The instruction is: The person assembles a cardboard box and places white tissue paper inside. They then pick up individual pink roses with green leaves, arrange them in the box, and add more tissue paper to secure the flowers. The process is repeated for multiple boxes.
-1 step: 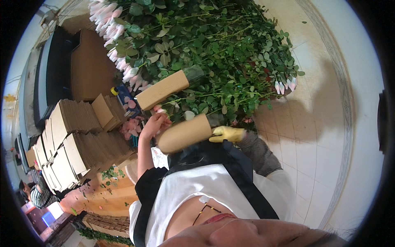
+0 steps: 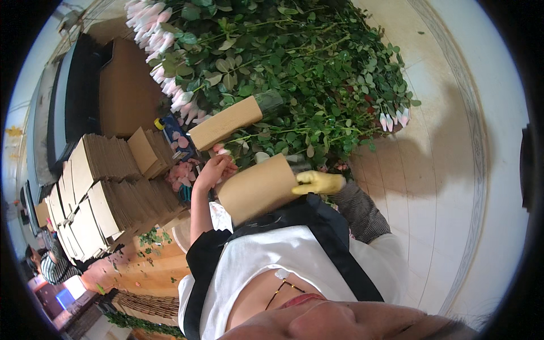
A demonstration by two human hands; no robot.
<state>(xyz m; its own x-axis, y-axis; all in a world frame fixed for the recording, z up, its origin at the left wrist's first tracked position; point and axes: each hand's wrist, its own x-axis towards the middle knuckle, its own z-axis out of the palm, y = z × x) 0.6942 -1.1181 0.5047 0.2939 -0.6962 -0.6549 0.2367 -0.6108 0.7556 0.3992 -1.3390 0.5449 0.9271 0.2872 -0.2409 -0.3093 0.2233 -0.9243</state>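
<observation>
A tan cardboard wrapping sheet [image 2: 258,190] stands curved in front of my black apron, with a bit of clear plastic at its upper right. My bare left hand [image 2: 217,171] is at its upper left corner, fingers curled and closed on the edge; the fingertips are partly hidden. On the opposite edge, my right hand [image 2: 320,183] in a yellow glove pinches the sheet, slightly blurred. Just beyond lies a wrapped bundle in ribbed cardboard [image 2: 226,123], with clear plastic at its right end. Pink rose heads [image 2: 221,149] show between it and my left hand.
Long leafy rose stems [image 2: 294,68] cover the far side, with several pale-wrapped buds [image 2: 152,28] at the left. Stacked cardboard sheets [image 2: 122,181] stand left, beside loose pink petals [image 2: 181,174] and a blue tool [image 2: 177,136]. Another person in stripes [image 2: 56,265] is farther left.
The cardboard sheet has turned and shows a broader, flatter face, its lower edge nearer the apron. My gloved right hand has shifted slightly right with its edge; my left hand stays in place.
</observation>
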